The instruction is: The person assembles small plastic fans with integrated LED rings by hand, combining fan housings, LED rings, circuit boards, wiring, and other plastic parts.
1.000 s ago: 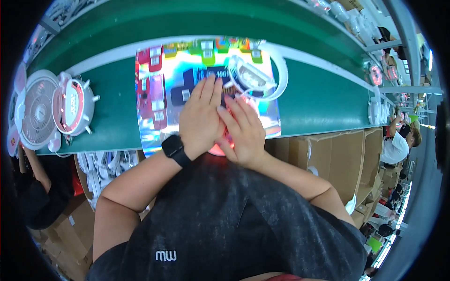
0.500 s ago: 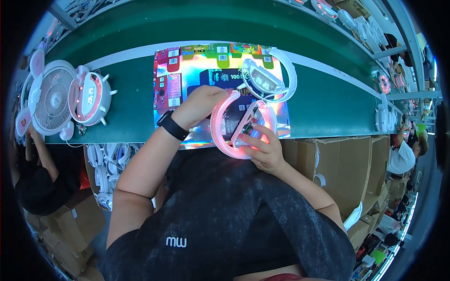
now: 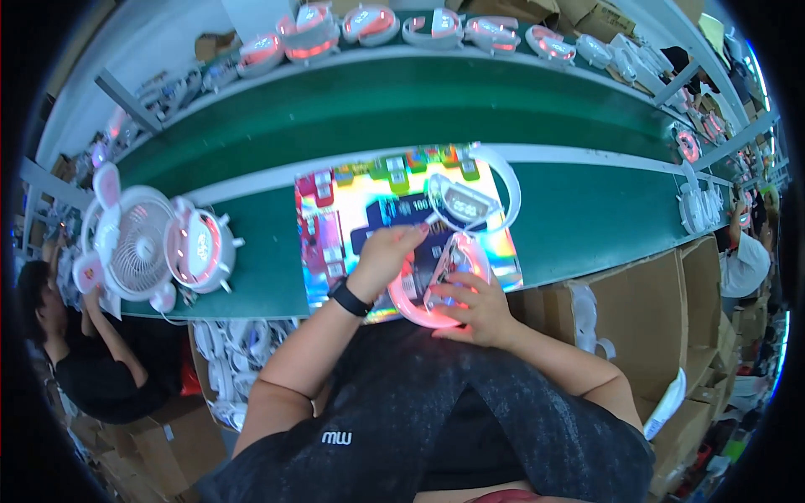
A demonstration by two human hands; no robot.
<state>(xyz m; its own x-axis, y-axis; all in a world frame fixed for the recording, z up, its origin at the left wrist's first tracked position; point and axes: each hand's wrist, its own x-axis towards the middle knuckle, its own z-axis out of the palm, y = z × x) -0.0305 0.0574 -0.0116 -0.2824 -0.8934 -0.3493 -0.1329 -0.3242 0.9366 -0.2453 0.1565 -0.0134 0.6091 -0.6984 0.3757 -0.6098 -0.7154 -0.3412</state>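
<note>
My right hand (image 3: 471, 308) grips the near rim of a round pink ring-shaped part (image 3: 438, 285) with a small panel in its middle, held tilted just above a shiny rainbow-coloured sheet (image 3: 335, 226) on the green bench. My left hand (image 3: 387, 258), a black watch on its wrist, rests on the ring's left side with the fingers reaching toward its top. A white ring part (image 3: 474, 199) with a display in its middle lies on the sheet just beyond the hands.
A white fan with pink ears (image 3: 126, 243) and a pink round part (image 3: 199, 247) stand at the bench's left. A green conveyor (image 3: 402, 101) runs behind, with several pink and white parts along its far side. Cardboard boxes (image 3: 637, 310) stand at my right; another person (image 3: 80, 352) sits at my left.
Both hands were flat on the sheet a second ago. They have since lifted the pink ring, and it now sits lower and closer to my body.
</note>
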